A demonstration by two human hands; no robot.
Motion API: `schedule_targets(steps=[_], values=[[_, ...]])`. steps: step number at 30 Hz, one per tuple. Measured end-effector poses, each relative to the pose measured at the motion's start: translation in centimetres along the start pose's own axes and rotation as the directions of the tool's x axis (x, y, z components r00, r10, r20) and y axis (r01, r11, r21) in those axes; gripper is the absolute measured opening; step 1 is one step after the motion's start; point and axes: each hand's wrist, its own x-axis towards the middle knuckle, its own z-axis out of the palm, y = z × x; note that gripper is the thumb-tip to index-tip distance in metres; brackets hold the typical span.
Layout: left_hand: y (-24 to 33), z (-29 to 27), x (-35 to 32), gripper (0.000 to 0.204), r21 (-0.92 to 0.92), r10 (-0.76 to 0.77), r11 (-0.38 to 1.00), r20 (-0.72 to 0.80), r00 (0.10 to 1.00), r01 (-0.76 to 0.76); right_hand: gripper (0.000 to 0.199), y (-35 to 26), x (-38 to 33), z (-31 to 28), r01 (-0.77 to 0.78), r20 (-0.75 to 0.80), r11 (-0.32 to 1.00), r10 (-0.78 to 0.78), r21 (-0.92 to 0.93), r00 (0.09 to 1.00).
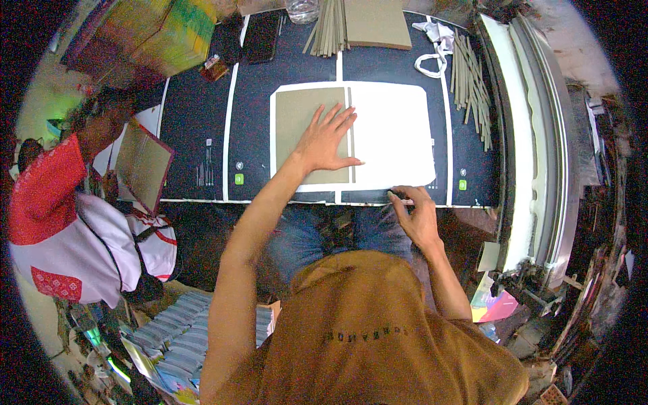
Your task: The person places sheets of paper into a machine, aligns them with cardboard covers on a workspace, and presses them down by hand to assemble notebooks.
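Observation:
A white sheet [395,135] with rounded right corners lies on the dark table. On its left half rests a grey-brown board [291,121], and a narrow grey strip [352,174] runs along the board's right side. My left hand [322,145] is open, fingers spread flat across the board and the strip. At the sheet's lower edge, near the table's front edge, my right hand [420,214] is closed, thumb and fingers drawn together. A small pale bit shows between them, too little to name.
Grey-brown strips [329,30] and a stack of boards [378,23] stand at the back. More strips [472,88] and a white cloth strip [435,47] lie at right, beside a long metal-edged machine [540,135]. At left, a person [74,223] handles a red-edged cover [142,165].

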Motion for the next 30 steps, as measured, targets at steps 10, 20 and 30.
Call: schedule_targets(steps=[10,20,30], values=[[-0.1,-1.9,-2.4,0.086,-0.548,-0.397,0.819,-0.329,0.857,0.169,0.067,0.2,25.1,-0.3,0.283,-0.222,0.938,-0.325,-0.202,0.919],[10.1,-2.7,-27.6,0.052,-0.913,-0.965,0.251,-0.209,0.160,0.321,0.096,-2.7,41.9,9.6,-0.204,-0.263,0.852,0.082,-0.482,0.961],[17.3,-3.7,-32.9,0.052,-0.870,-1.000,0.019,-0.009,0.022,0.493,0.036,-3.8,43.0,9.4,-0.007,0.054,0.769,0.054,-0.639,0.997]])
